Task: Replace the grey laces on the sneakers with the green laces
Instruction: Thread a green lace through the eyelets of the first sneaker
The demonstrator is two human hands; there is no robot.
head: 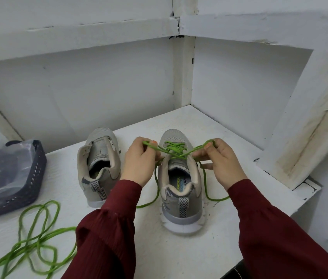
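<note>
Loops of a green lace [174, 150] are pinched between thumb and fingertips, one by the left hand [139, 161], one by the right hand [222, 161], over the laced sneaker [181, 210] mid-ledge [179, 256]. Its tails trail down both sides, one passing behind a sleeve [259, 214]. Just left stands the unlaced sneaker [98, 158]. A spare green lace [36, 238] sprawls at the near left edge, partly cut off. The basket [18, 204] is cropped at the left edge, its clear bag's [12, 164] contents unreadable.
</note>
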